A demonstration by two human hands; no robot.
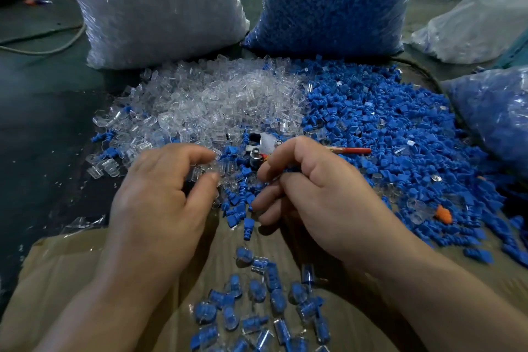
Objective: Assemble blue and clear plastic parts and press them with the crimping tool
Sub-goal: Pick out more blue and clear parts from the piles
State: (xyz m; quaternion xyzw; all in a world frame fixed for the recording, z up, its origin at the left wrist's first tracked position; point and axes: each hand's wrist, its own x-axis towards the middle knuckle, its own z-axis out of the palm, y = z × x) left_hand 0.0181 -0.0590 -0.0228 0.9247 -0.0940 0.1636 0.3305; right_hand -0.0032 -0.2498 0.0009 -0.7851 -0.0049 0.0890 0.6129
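This is a small assembly workshop, a piecework floor where the work is done low on the ground. Two tall see-through sacks stand at the back, a sack of clear pieces (160, 8) and a sack of blue pieces (337, 0), both stuffed full. In front of them, loose clear parts (217, 100) and blue parts (385, 128) lie in broad heaps on the dark floor (48, 111), with a crimping tool (264, 141) among them. Nearer, a flattened cardboard sheet (71, 271) carries a scatter of assembled pieces (278, 298). More plastic bags (485, 17) lie at the right, and a cable (43, 48) trails across the floor at the left.
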